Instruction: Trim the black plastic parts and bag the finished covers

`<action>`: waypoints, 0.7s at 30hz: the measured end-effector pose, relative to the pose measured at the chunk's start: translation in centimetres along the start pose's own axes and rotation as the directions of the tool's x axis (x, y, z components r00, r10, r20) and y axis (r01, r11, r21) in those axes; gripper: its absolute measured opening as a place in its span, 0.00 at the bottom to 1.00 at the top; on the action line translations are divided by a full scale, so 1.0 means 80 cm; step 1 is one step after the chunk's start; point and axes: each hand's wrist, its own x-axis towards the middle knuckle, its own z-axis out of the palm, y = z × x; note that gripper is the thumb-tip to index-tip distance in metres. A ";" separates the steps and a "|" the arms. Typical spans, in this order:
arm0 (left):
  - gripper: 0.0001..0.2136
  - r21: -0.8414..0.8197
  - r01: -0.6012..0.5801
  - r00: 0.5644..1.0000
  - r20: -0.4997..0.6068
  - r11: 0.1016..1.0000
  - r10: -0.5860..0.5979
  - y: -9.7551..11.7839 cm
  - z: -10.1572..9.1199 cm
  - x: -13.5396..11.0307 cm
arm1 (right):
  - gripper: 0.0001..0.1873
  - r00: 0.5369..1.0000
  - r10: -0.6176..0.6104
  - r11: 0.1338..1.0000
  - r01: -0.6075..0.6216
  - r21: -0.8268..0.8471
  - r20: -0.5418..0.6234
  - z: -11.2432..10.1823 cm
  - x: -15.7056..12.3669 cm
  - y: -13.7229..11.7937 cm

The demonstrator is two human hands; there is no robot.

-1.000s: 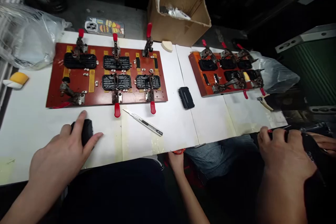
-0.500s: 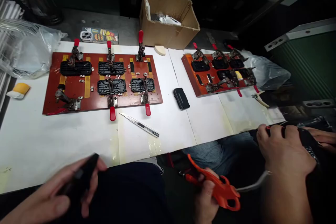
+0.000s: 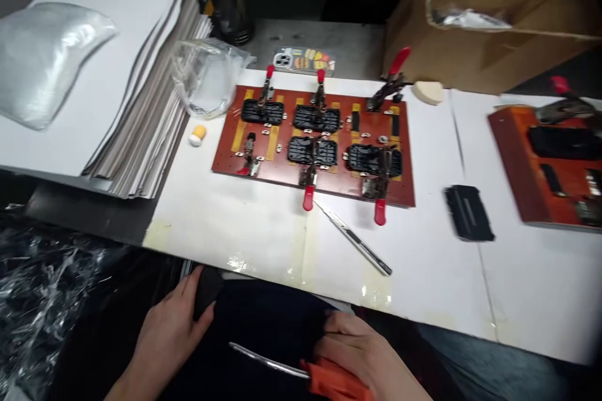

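A small black plastic piece [image 3: 207, 291] is pinched in the left hand [image 3: 172, 329], at about 1 o'clock from the middle of that hand and just short of the near edge of the white work surface [image 3: 226, 232]. Only its upper end shows, so its long axis can be read only roughly, as tilting toward 1 o'clock. The left fingers [image 3: 188, 291] are closed around it with the thumb against its lower side. The left hand is by far the nearer; the right hand [image 3: 357, 351] lies well apart at about 3 o'clock, its fingers curled closed around the orange handle of a pair of shears [image 3: 333, 383]. Their thin steel blade [image 3: 266, 360] points toward 9 o'clock, and its tip stops near the piece, at about 5 o'clock from it, without touching. Whether the blades are parted cannot be told. Farther out, at 12 o'clock, lies a red clamping board [image 3: 338, 185], with a utility knife [image 3: 355, 241] beside it.
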 end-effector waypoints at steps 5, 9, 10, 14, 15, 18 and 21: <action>0.24 0.033 0.098 0.986 -0.140 0.995 -0.093 -0.012 0.017 -0.002 | 0.18 0.954 0.287 0.914 -0.244 -0.323 0.089 0.009 0.040 -0.038; 0.24 -0.013 0.066 0.993 -0.097 0.998 -0.067 -0.018 0.034 0.011 | 0.16 0.943 0.321 0.852 -0.248 -0.461 0.084 0.020 0.050 -0.052; 0.24 -0.024 0.052 0.997 -0.063 0.998 -0.053 -0.019 0.038 0.014 | 0.16 0.948 0.306 0.851 -0.231 -0.472 0.087 0.022 0.053 -0.057; 0.27 -0.066 0.054 0.998 0.044 0.996 -0.051 -0.024 0.048 0.022 | 0.14 0.923 0.346 0.806 -0.200 -0.557 0.169 0.031 0.069 -0.074; 0.27 -0.083 0.057 0.997 0.053 0.995 -0.053 -0.025 0.048 0.022 | 0.14 0.918 0.345 0.806 -0.182 -0.563 0.197 0.033 0.072 -0.077; 0.27 -0.161 0.085 0.995 0.074 0.983 -0.074 -0.028 0.045 0.022 | 0.17 0.931 0.329 0.799 -0.187 -0.572 0.155 0.035 0.078 -0.083; 0.28 -0.314 0.122 0.991 0.093 0.941 -0.097 -0.032 0.047 0.024 | 0.17 0.933 0.327 0.772 -0.172 -0.611 0.150 0.033 0.082 -0.089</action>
